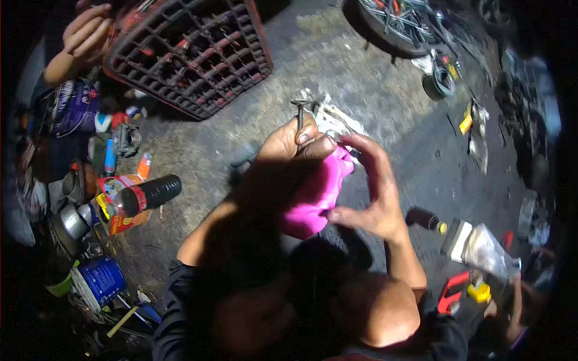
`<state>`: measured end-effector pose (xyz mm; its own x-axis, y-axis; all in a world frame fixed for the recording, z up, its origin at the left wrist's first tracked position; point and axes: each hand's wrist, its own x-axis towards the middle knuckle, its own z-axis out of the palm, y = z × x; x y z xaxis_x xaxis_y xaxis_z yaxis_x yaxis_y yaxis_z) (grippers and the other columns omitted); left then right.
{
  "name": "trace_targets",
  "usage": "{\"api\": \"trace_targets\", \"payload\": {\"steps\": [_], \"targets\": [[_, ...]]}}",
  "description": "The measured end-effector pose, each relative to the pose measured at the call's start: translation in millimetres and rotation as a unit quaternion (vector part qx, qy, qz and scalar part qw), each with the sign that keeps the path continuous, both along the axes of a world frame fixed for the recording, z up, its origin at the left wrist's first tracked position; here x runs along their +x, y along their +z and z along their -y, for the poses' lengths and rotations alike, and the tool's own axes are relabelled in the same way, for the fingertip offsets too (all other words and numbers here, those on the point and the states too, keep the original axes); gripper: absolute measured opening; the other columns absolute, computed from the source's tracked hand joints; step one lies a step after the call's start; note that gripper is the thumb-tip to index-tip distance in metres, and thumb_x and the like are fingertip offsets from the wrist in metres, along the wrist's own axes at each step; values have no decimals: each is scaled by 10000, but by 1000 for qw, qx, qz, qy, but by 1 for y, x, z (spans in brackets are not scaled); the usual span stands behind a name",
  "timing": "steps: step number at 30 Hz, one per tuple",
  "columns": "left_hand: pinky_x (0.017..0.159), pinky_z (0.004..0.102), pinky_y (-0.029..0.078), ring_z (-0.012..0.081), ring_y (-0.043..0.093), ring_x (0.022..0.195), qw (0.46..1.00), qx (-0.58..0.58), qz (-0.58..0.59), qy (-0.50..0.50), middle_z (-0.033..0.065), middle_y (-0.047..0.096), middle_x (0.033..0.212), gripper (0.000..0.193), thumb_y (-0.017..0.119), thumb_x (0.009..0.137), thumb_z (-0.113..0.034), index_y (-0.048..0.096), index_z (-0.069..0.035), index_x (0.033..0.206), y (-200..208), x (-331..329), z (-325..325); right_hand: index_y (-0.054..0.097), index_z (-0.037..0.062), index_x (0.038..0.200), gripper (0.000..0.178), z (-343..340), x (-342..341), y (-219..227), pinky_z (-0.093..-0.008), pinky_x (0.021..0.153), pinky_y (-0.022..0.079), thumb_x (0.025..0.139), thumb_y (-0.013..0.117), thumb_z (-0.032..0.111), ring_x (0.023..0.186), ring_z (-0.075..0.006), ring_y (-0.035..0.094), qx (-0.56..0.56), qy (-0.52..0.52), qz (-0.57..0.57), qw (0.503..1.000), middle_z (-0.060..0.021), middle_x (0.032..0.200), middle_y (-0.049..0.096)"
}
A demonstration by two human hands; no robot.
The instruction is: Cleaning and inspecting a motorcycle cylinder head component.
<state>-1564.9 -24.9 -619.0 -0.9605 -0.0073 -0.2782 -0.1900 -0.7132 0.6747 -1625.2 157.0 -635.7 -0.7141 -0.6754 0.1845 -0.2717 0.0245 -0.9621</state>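
My left hand (289, 147) is closed round the stem of an engine valve (300, 111), its flat round head pointing away from me. Below those fingers hangs a bunched bright pink cloth (316, 195); whether the left hand also grips it cannot be told. On the cloth's right side is my right hand (376, 192), thumb and fingers spread in a wide curve, their tips at the cloth's edge. Just past my hands, a stained white rag or paper (340, 120) lies on the dark ground.
Far left, another person's hand (87, 33) is beside a red-rimmed black crate (192, 60). Along the left are a dark bottle (150, 195), a blue can (99, 280) and metal parts. A tool-filled round tray (400, 24) stands far right; nearer are a small jar (424, 219) and plastic bag (487, 249).
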Motion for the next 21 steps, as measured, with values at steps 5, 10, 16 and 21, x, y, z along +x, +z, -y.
{"api": "trace_targets", "payload": {"steps": [5, 10, 16, 21], "targets": [[793, 262, 446, 120, 531, 888, 951, -269, 16, -151, 63, 553, 929, 433, 804, 745, -177, 411, -98, 907, -49, 37, 12, 558, 17, 1119, 389, -11, 11, -41, -235, 762, 476, 782, 751, 42, 858, -72, 563, 56, 85, 242, 965, -10, 924, 629], [733, 293, 428, 98, 494, 786, 901, -351, 32, -254, 17, 539, 820, 422, 828, 730, -212, 492, -43, 921, -146, 54, -29, 549, 50, 909, 235, -82, 36, -96, -220, 694, 451, 769, 728, -7, 772, -43, 532, 79, -87, 287, 951, 24, 833, 594], [702, 294, 442, 104, 541, 802, 746, -578, -312, -109, 65, 646, 861, 393, 767, 758, -120, 438, -8, 943, -184, 37, -21, 578, 19, 666, 300, -83, 23, -112, -300, 803, 424, 809, 757, 215, 924, -176, 562, 184, 178, 264, 930, -94, 1048, 639], [982, 335, 478, 275, 577, 1153, 967, -214, -15, -140, 190, 537, 1177, 417, 515, 763, 180, 336, 40, 1113, -133, 31, -26, 584, 23, 1026, 312, -43, 21, -111, -281, 797, 471, 785, 772, 86, 912, -120, 573, 14, 11, 189, 982, -83, 1042, 623]]}}
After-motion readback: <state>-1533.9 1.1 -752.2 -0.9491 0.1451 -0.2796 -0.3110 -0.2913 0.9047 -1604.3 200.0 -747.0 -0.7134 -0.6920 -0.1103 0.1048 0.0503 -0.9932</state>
